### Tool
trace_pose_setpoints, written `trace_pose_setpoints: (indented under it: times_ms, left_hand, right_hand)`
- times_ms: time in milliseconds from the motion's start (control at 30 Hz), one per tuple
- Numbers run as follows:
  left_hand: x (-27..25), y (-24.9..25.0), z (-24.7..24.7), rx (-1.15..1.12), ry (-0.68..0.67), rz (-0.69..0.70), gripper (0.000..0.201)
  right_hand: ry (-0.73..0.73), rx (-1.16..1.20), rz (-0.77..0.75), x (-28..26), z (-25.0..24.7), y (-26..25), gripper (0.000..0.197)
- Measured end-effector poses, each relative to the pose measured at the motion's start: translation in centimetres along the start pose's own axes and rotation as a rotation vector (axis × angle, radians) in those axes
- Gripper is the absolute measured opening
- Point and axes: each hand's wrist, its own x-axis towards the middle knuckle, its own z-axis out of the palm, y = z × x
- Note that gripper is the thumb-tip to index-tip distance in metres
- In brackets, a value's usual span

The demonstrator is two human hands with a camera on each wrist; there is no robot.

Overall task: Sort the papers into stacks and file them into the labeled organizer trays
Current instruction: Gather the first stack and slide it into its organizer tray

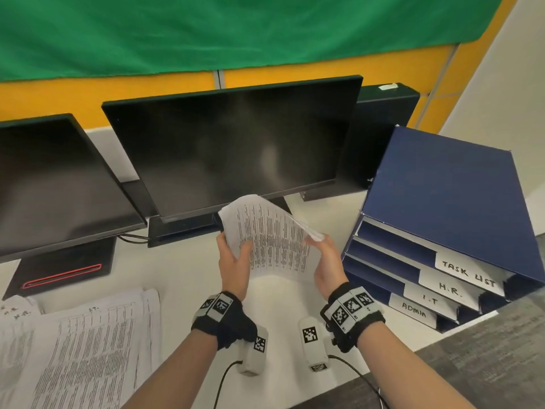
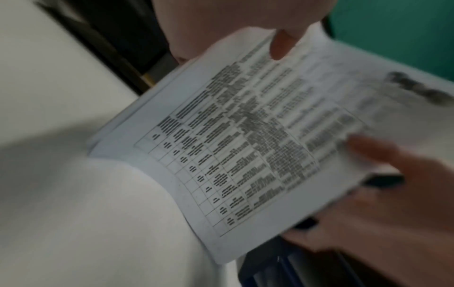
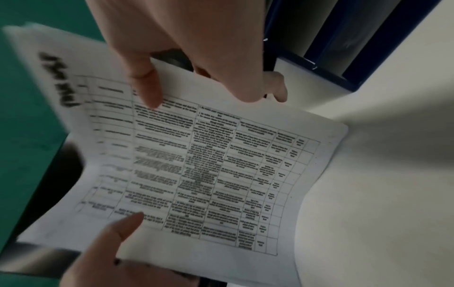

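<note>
A stack of printed papers [image 1: 271,234], its top sheet a table of text, is held upright above the white tabletop [image 1: 182,278], in front of the middle monitor [image 1: 233,143]. The left hand [image 1: 233,258] grips its left edge, thumb across the front and fingers behind; the right hand [image 1: 327,261] pinches the right edge, where the sheets bend over. Just to the right stands the blue organizer [image 1: 442,208], its four trays labelled TASK LIST, H.R., I.T and ADMIN from top to bottom. More papers [image 1: 79,346] lie spread on the near left of the tabletop, below a second monitor [image 1: 56,178]. Far behind hang a yellow partition [image 1: 88,95] and green cloth [image 1: 206,31]
</note>
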Motion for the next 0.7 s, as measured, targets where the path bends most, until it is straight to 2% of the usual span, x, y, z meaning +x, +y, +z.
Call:
trace_pose_setpoints:
  times_ms: [200,300,367,533,700]
  left_hand:
    - [2.0,-1.7,-0.9,-0.170,0.089,-0.206,0.018]
    - [2.5,-3.2,-1.1,-0.184,0.079,-0.340,0.026]
    - [2.6,-3.9,-1.1,-0.159,0.050,-0.369,0.033]
    - [2.1,-3.3,-1.3,0.149,0.004,-0.197,0.023]
    - [-2.9,-1.3,0.8,0.338,-0.243,0.002,0.029]
  right_hand:
    - [0.037,0.001,0.114,1.2,-0.2,0.5,0.050]
    - [0.047,-0.054,0.151,1.0,0.0,0.8,0.025]
    - [0.078,-0.156,0.139,0.8,0.1,1.4,0.017]
    - [0.095,-0.148,0.009,-0.4,-1.4,1.7,0.016]
    - [0.338,-0.218,-0.119,-3.9,-6.3,2.5,0.025]
